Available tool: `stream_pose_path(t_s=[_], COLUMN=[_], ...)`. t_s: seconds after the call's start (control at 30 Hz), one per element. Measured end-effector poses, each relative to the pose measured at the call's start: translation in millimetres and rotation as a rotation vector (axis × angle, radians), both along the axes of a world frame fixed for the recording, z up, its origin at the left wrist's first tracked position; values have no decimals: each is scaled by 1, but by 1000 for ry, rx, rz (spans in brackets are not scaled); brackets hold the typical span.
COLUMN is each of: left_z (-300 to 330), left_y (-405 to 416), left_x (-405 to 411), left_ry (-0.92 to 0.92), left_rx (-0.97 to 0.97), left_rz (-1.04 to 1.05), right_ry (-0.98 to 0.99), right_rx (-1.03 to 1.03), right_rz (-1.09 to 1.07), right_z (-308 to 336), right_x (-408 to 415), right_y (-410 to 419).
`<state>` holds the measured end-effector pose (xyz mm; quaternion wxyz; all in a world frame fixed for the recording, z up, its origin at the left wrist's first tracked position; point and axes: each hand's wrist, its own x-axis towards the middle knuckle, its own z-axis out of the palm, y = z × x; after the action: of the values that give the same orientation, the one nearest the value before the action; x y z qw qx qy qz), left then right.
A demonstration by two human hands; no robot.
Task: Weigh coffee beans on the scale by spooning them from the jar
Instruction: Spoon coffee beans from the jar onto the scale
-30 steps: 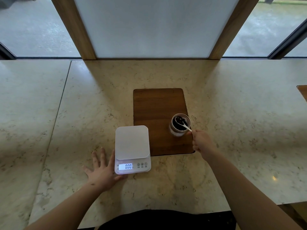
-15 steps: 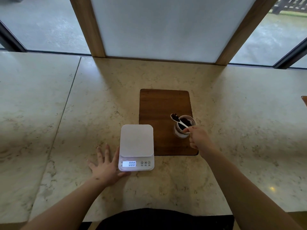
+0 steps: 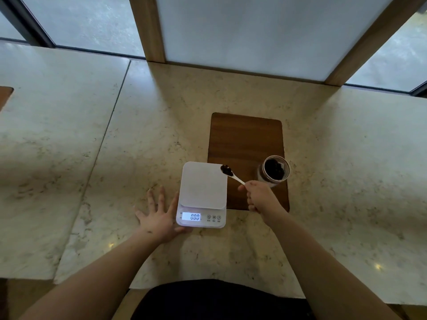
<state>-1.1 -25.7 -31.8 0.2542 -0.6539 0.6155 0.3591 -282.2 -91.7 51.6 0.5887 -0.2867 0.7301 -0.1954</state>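
Observation:
A white digital scale (image 3: pixel 202 185) sits on the marble counter, its lit display reading 0.00 and its platform bare. My right hand (image 3: pixel 260 196) grips the handle of a white spoon (image 3: pixel 233 176). The spoon's bowl carries dark coffee beans (image 3: pixel 226 169) and hovers over the platform's far right corner. An open glass jar (image 3: pixel 273 168) holding more beans stands on a brown wooden board (image 3: pixel 246 139), just right of the spoon. My left hand (image 3: pixel 158 215) lies flat on the counter, fingers spread, with its thumb against the scale's left front edge.
The marble counter (image 3: pixel 346 169) runs wide to both sides, with a seam on the left. A frosted panel between two wooden posts stands behind it. Another brown board's corner (image 3: pixel 4 95) shows at the far left edge.
My right hand lifted the spoon out of the jar with beans on it and carried it left, over the scale's corner. My left hand stays beside the scale.

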Motion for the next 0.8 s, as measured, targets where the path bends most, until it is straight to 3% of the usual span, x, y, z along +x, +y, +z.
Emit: stream_pose_path(t_s=[0.43, 0.8], left_z=[4, 0], left_y=[0, 1], left_x=[-2, -1], left_ry=[-13, -31], left_rx=[22, 10], left_rz=[-28, -35], right_ry=[94, 96], right_rx=[-7, -39], right_rz=[205, 231], right_z=[-28, -29], right_x=[19, 30], right_y=[8, 7])
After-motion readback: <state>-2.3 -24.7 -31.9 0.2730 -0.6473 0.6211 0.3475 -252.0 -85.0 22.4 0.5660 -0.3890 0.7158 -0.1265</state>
